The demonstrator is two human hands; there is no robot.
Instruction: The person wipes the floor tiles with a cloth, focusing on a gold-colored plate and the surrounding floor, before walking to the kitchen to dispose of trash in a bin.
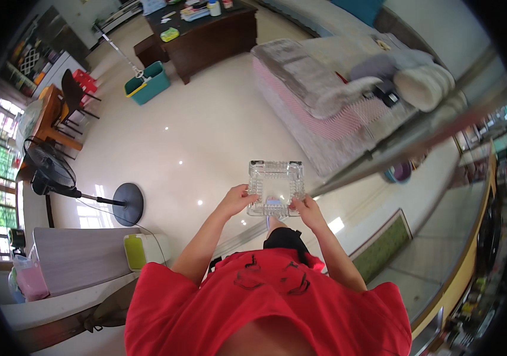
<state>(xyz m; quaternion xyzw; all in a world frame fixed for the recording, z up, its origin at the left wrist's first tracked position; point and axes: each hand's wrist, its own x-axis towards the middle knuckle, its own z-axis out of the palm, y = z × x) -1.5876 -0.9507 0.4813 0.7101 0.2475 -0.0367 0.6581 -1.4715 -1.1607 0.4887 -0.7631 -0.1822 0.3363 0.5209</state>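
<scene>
Between my two hands is a square, clear glass ashtray [276,183] with ribbed walls, held out in front of my body above the tiled floor. My left hand [237,200] grips its left side, the thumb lying over the near left part. On the opposite side, my right hand [307,211] holds the near right corner, with the thumb on the glass. The floor shows through the transparent bottom. Fingers beneath the glass are mostly hidden.
A sliding door frame [396,144] runs close on my right. Ahead right stands a sofa [298,120] with covers. A dark wooden table [218,49] and a green mop bucket [149,86] are farther off. At left are a standing fan [51,164] and its round base [128,204].
</scene>
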